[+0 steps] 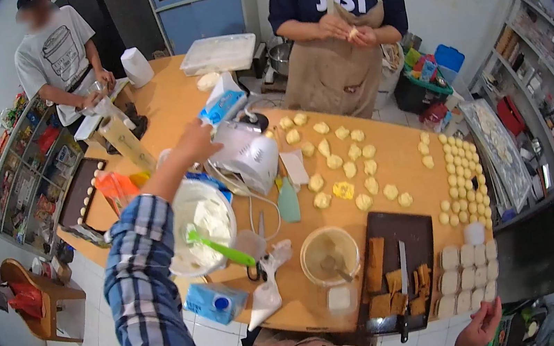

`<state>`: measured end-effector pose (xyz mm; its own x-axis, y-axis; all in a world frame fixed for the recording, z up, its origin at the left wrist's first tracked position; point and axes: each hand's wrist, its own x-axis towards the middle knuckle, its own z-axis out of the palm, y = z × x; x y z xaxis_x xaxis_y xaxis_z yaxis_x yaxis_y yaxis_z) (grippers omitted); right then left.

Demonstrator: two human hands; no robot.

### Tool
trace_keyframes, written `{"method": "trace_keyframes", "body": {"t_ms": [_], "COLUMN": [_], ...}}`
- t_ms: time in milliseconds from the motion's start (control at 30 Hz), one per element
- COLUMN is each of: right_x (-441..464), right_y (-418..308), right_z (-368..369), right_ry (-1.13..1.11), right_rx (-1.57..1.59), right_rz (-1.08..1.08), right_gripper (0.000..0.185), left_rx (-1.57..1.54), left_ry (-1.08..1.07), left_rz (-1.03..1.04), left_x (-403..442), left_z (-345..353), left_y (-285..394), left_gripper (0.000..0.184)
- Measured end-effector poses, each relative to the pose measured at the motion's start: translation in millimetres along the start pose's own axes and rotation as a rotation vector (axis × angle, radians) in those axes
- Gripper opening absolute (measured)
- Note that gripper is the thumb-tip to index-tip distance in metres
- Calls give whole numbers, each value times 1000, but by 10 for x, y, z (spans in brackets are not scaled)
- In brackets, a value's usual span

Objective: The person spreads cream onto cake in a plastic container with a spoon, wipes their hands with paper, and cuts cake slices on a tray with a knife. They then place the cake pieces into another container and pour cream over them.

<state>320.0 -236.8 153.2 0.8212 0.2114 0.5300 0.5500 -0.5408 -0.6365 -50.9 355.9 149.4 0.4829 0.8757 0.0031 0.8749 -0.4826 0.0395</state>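
Your left hand (195,143) is stretched across the table to the blue-and-white packet (225,107) at the white mixer (257,158); you seem to be touching it, but I cannot tell whether your fingers are closed on it, nor whether it rests on the mixer or just behind. Your right hand (478,330) is empty, fingers loosely curled and parted, out past the table edge near the pale bread squares (467,279), perhaps to balance your long reach.

Under your left forearm stands one white bowl (199,189) of cream, with one green spatula (220,247) leaning over its rim, probably so the handle is easy to grab. Close by lie one blue carton (215,302) and one filled piping bag (265,297), its neck twisted, likely to hold the filling in. Nearer the middle you have one tub (312,256) with a utensil inside and one teal scraper (288,203).

One dark tray (407,229) carries cut brown cake (374,262) and one knife (402,265), its handle towards you, handy for picking up. Beside it the bread squares make about twelve piles. Farther out are roughly twenty rough dough lumps (350,169), spaced apart, perhaps against sticking, and around forty smooth balls (460,180) in close rows, which seems to save room.

Two co-workers stand beyond; the aproned one (327,75) holds one dough piece (352,34) in both hands.
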Motion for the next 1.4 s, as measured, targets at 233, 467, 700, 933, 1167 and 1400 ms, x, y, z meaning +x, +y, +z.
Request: {"method": "trace_keyframes", "body": {"t_ms": [233,467,700,933,1167,1400], "right_x": [152,-44,-12,13,-248,-840], "right_y": [-923,-611,-455,-60,398,181], "right_z": [61,-104,69,315,575,586], "right_ry": [66,-12,-67,-117,-180,-291], "right_rx": [-318,-407,-300,-97,92,539], "right_rz": [-457,-197,-43,-183,-236,-52], "right_gripper": [25,31,28,28,27,28], "left_rx": [77,62,-189,-649,-180,-431], "left_ry": [-112,-164,224,779,1114,1122], "left_rz": [-182,-320,-220,-241,6,119], "left_x": [981,1495,1705,923,-549,-2280], "left_z": [305,457,439,-576,-1432,-1212], "left_y": [78,11,-339,-767,-225,683], "left_gripper": [69,72,68,33,18,16]}}
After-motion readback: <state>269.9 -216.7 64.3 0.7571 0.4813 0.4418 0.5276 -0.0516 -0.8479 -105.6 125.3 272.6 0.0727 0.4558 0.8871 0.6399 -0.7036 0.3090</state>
